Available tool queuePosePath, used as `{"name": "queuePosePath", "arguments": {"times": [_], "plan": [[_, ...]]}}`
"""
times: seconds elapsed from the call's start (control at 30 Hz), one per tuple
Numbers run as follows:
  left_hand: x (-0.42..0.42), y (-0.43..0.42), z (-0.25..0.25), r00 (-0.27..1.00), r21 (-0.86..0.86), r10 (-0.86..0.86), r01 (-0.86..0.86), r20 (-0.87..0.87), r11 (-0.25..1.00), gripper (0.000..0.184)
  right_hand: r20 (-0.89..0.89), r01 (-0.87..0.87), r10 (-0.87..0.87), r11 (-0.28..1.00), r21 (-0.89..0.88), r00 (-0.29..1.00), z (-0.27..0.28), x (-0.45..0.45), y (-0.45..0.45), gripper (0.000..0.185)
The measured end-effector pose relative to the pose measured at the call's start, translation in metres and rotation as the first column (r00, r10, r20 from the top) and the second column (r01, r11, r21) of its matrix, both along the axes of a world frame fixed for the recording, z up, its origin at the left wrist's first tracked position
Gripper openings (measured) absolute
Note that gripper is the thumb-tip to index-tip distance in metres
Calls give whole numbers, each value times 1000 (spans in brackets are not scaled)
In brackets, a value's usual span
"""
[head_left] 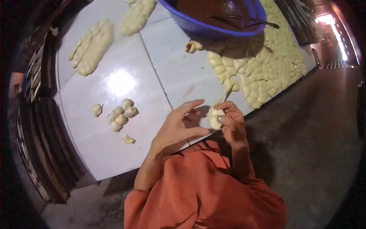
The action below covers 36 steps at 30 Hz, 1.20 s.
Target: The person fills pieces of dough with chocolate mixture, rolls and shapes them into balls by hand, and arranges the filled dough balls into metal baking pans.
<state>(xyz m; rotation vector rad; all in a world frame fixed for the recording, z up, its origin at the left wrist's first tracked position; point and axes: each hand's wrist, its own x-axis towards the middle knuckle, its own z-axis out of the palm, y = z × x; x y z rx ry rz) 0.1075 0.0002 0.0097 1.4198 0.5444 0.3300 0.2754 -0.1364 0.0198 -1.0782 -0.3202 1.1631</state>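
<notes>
Right hand (233, 124), right of center, pinches a pale dough piece (216, 117) between thumb and fingers at the table's near edge. Left hand (177, 124) just left of it, fingers spread and curved toward the piece; contact unclear, looks apart. White tiled table (148, 84) fills the middle and upper left. Cluster of small dough balls (121, 116) left of center, two loose dough bits (97, 110) beside it. Two flattened dough slabs (91, 47) upper left. Blue basin (194, 27) at top, brown contents, dark-handled utensil (244, 18) across it. Filled dough piece (193, 46) just below basin; sheet of cut dough pieces (267, 68) upper right.
</notes>
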Motion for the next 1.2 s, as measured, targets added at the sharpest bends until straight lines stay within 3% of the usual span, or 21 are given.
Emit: {"name": "queuePosePath", "arguments": {"times": [0.07,0.13,0.2,0.23,0.27,0.33,0.37,0.4,0.43,0.47,0.53,0.57,0.73,0.8,0.83,0.87,0.97,1.0,1.07,1.13,1.2], "plan": [[1,1,11,990,-174,-128,136,55,975,70,-59,-78,81,995,58,995,1,-5,3,30],[-2,5,18,984,-115,-123,137,125,984,58,-144,-199,201,980,32,969,-5,-4,9,30],[-9,8,21,980,-276,-76,22,-186,961,41,-153,-192,180,979,-66,972,-5,-4,19,30],[-13,10,9,983,-30,39,-45,-181,999,23,-28,-162,162,987,18,986,-5,-5,25,36],[-20,13,-1,978,-58,57,-70,-199,996,21,94,-142,132,984,106,987,-6,-7,30,48],[-30,15,9,965,-6,103,-108,-240,994,18,21,-202,201,969,144,979,-13,-8,36,46],[-35,14,8,963,-7,114,-120,-246,993,18,86,-267,267,964,-16,960,-15,-11,41,38],[-39,14,6,969,153,198,-175,-148,973,17,141,-312,338,934,-177,931,-17,-16,47,33],[-44,15,3,965,305,261,-238,-37,922,17,356,-371,459,883,-289,814,-17,-23,54,36],[-48,15,-3,963,308,267,-243,-39,920,17,355,-378,463,881,-285,812,-18,-23,59,36],[-56,16,-14,950,-75,308,-304,47,950,17,176,-496,551,823,-276,816,-23,-22,66,35],[-65,19,-15,972,-268,227,-233,-53,935,19,178,-484,550,818,-312,816,-24,-23,68,29],[-62,13,-31,936,-416,344,-283,78,864,36,-10,-364,373,900,-239,928,-31,-26,76,19],[-54,15,-19,964,-151,263,-255,30,955,53,-56,-384,380,907,-175,923,-30,-29,78,23],[-49,16,-7,963,-41,253,-258,-87,965,56,89,-417,448,877,-240,890,-25,-29,80,21],[-45,17,-7,963,-43,255,-259,-87,965,56,88,-418,449,876,-241,889,-26,-29,81,21],[-39,23,-19,946,386,165,-47,-278,921,25,294,-375,476,863,-339,829,-27,-22,82,21],[-37,21,-27,948,385,159,-43,-275,922,25,297,-368,471,865,-341,831,-22,-18,80,21],[-34,16,-39,952,729,282,-109,-119,676,22,194,-412,463,876,-252,865,-9,-7,76,17],[-32,15,-44,936,710,269,-32,-225,703,22,129,-451,484,865,-220,865,11,1,70,20],[-28,15,-55,895,894,408,-25,-178,447,30,139,-265,268,963,-38,953,30,1,67,21]]}}
